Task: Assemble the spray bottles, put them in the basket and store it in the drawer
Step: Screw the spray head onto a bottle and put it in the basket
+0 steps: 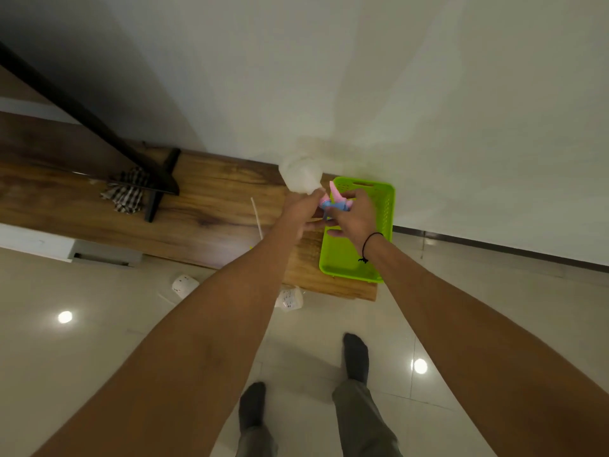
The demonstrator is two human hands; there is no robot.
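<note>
My left hand (301,209) grips the neck of a translucent white spray bottle (301,174), which tilts away toward the wall. My right hand (351,216) grips a pink and blue spray head (336,201) right at the bottle's neck. Both hands are above the wooden cabinet top (211,209), at the left edge of a bright green basket (346,255) whose visible part holds nothing. A thin white tube (256,216) lies on the wood just left of my left hand.
Two white bottles (184,285) (290,298) lie on the tiled floor in front of the cabinet. A black stand (158,189) and a checked cloth (128,192) sit on the left of the wooden top. The white wall is directly behind.
</note>
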